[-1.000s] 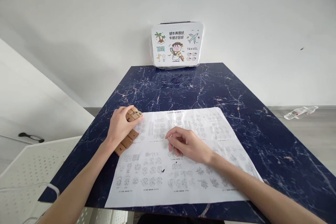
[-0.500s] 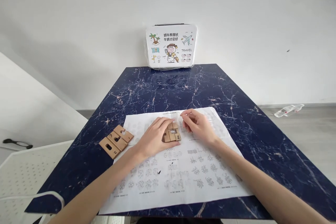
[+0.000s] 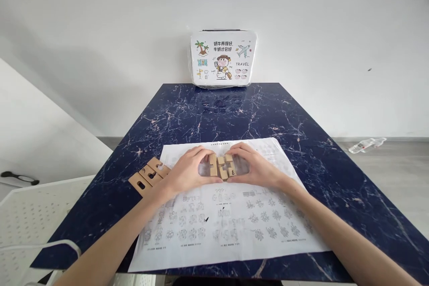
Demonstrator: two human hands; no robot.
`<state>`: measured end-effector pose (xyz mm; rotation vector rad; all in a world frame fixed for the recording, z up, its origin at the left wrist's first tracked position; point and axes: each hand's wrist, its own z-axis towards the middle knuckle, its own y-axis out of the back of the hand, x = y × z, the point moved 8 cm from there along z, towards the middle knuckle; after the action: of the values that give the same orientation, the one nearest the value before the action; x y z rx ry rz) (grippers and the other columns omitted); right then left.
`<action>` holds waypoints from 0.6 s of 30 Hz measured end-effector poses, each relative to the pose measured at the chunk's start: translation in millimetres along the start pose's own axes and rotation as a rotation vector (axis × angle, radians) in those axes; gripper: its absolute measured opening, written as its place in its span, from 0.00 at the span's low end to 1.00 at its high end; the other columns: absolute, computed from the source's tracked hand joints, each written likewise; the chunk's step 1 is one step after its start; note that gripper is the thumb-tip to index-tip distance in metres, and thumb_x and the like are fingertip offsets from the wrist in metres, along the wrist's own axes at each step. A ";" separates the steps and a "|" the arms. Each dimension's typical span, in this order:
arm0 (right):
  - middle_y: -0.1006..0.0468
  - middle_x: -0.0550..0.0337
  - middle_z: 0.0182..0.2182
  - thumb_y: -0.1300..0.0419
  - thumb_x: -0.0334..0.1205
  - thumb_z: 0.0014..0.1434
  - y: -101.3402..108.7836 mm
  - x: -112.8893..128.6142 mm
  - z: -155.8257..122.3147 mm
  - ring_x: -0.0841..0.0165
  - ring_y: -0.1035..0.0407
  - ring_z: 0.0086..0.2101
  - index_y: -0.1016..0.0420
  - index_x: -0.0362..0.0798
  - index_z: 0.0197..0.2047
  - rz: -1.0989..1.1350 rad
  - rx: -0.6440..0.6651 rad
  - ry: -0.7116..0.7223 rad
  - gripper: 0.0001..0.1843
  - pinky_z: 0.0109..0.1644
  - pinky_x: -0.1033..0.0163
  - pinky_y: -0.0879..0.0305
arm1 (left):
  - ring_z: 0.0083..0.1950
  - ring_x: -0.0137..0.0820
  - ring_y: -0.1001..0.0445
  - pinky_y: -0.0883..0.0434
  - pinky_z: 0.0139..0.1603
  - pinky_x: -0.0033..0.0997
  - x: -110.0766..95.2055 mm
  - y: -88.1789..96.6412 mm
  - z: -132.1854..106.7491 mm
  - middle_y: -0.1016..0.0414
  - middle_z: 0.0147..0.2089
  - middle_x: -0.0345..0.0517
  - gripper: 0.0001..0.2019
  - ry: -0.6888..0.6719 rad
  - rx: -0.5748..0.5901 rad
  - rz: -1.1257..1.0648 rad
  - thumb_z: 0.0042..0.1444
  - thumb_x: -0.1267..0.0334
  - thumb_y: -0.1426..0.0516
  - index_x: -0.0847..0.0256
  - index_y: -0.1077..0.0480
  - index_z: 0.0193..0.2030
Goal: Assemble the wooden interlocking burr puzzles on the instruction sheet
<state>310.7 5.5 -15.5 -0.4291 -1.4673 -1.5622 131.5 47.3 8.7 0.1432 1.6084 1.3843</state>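
Note:
My left hand (image 3: 186, 169) is closed around a notched wooden puzzle piece (image 3: 213, 169), thumb in front and fingers behind. A narrow gap parts it from a small cluster of fitted wooden puzzle pieces (image 3: 232, 170) bearing a "3", which my right hand (image 3: 258, 169) grips from the right side. Both lie over the upper part of a printed instruction sheet (image 3: 231, 246). To the left, flat wooden pieces (image 3: 142, 178) with cut-out slots lie side by side, partly hidden by my left forearm.
A white cartoon-printed case (image 3: 224, 60) in clear wrapping stands against the wall at the far edge of the dark blue marbled table (image 3: 221, 120). A white perforated surface (image 3: 36, 210) with a white cable (image 3: 50, 245) is at left. A clear plastic item (image 3: 367, 145) lies on the floor at right.
My right hand has come down and left to grip the pieces. The wooden piece in my left hand now stands slightly apart from the rest. The view has shifted a little.

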 end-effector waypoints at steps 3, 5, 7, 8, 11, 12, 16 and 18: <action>0.25 0.50 0.55 0.25 0.53 0.57 8.1 -1.7 2.3 0.54 0.28 0.52 0.29 0.55 0.59 0.150 -0.058 -0.073 0.31 0.55 0.46 0.28 | 0.46 0.42 0.24 0.25 0.48 0.45 2.4 6.4 0.2 0.22 0.49 0.47 0.30 0.065 -0.039 -0.188 0.55 0.43 0.31 0.53 0.30 0.60; 0.24 0.50 0.55 0.26 0.52 0.57 13.5 0.7 3.2 0.55 0.28 0.52 0.31 0.54 0.59 0.275 -0.106 -0.085 0.31 0.56 0.47 0.29 | 0.47 0.41 0.23 0.25 0.49 0.44 2.1 7.4 -0.2 0.22 0.50 0.47 0.32 0.096 -0.054 -0.315 0.56 0.46 0.31 0.53 0.32 0.63; 0.24 0.50 0.56 0.26 0.52 0.58 16.1 4.6 3.5 0.56 0.27 0.52 0.32 0.54 0.59 0.394 -0.132 -0.083 0.31 0.57 0.48 0.29 | 0.49 0.41 0.23 0.25 0.51 0.45 0.4 6.0 -0.8 0.21 0.51 0.49 0.33 0.114 -0.052 -0.423 0.57 0.49 0.31 0.53 0.34 0.66; 0.24 0.50 0.57 0.26 0.52 0.58 16.5 6.0 3.3 0.56 0.27 0.51 0.32 0.54 0.59 0.443 -0.138 -0.088 0.31 0.56 0.48 0.28 | 0.50 0.42 0.23 0.25 0.53 0.46 -0.5 4.9 -1.0 0.21 0.52 0.49 0.33 0.121 -0.048 -0.473 0.57 0.49 0.31 0.53 0.34 0.66; 0.24 0.51 0.57 0.27 0.54 0.58 14.8 6.0 1.9 0.56 0.27 0.51 0.33 0.56 0.61 0.542 -0.145 -0.127 0.33 0.57 0.47 0.28 | 0.54 0.44 0.23 0.26 0.56 0.47 -1.6 1.1 -1.2 0.22 0.56 0.53 0.32 0.146 -0.018 -0.642 0.60 0.51 0.33 0.54 0.35 0.68; 0.24 0.50 0.57 0.27 0.55 0.58 13.7 5.4 1.4 0.56 0.27 0.50 0.32 0.56 0.61 0.567 -0.145 -0.131 0.33 0.56 0.47 0.29 | 0.55 0.44 0.23 0.27 0.56 0.46 -1.3 -0.5 -1.1 0.23 0.57 0.54 0.31 0.156 0.001 -0.698 0.61 0.50 0.33 0.55 0.35 0.67; 0.22 0.50 0.48 0.41 0.64 0.69 6.3 2.4 0.5 0.62 0.30 0.37 0.26 0.53 0.56 0.700 -0.141 -0.091 0.26 0.46 0.51 0.31 | 0.40 0.33 0.28 0.30 0.46 0.36 -3.8 -8.9 -0.6 0.23 0.46 0.50 0.23 0.127 0.101 -0.891 0.68 0.42 0.42 0.60 0.27 0.55; 0.25 0.53 0.42 0.48 0.68 0.71 1.9 -0.5 -0.2 0.65 0.36 0.31 0.25 0.52 0.48 0.739 -0.142 -0.103 0.28 0.40 0.53 0.34 | 0.32 0.29 0.35 0.33 0.40 0.34 -7.6 -12.9 -0.6 0.26 0.39 0.46 0.26 0.091 0.139 -1.016 0.69 0.37 0.47 0.61 0.26 0.47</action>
<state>312.5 5.7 -14.9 -1.0161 -1.0828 -1.0511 141.1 37.5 2.6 -0.5920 1.4964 0.4916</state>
